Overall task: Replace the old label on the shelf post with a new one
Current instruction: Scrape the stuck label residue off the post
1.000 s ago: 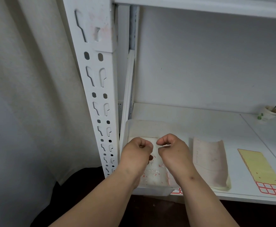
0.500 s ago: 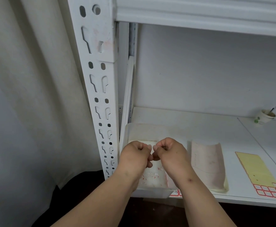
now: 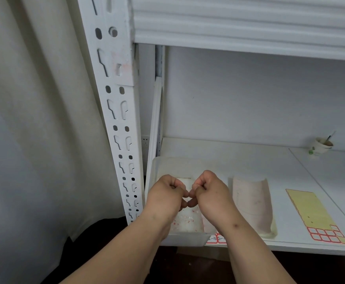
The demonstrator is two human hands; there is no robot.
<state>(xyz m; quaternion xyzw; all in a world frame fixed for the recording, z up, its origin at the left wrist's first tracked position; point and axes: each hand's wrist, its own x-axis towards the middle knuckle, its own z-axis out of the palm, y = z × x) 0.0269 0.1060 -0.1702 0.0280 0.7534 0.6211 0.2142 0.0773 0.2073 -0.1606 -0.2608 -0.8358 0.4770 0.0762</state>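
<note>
The white slotted shelf post stands left of centre, with a faint pink smear of label residue near its top. Both hands hover over a clear plastic tray on the shelf. My left hand and my right hand have curled fingers, and their thumbs and forefingers touch tip to tip. Nothing shows between the fingertips. Small red and white label scraps lie in the tray. A yellow label sheet with several red-bordered labels lies at the right.
A curled backing paper lies between the tray and the yellow sheet. Written red-bordered labels peek out at the shelf's front edge. A paper cup stands at the back right. A curtain hangs left of the post. The upper shelf beam runs overhead.
My two hands have drawn together over the tray until their fingertips meet. The view has tilted upward, showing more of the upper shelf beam.
</note>
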